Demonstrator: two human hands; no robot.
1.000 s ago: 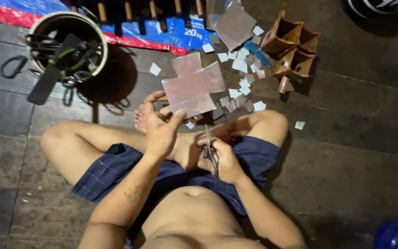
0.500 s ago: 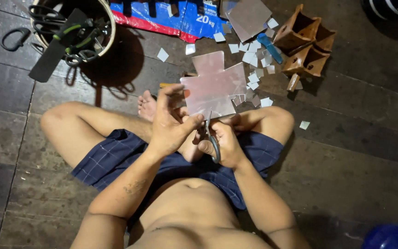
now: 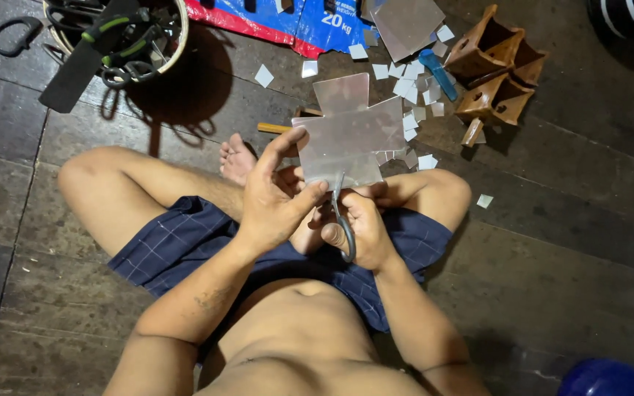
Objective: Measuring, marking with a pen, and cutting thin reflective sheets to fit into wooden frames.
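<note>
We lose the scissor blades behind the silvery sheet, whose lower left edge sits under the left hand. The basket of tools runs off the top edge, the blue round thing off the bottom corner.

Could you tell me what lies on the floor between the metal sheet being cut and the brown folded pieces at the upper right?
In the head view, small cut scraps and a blue-handled tool lie between the metal sheet and the brown folded pieces.
</note>
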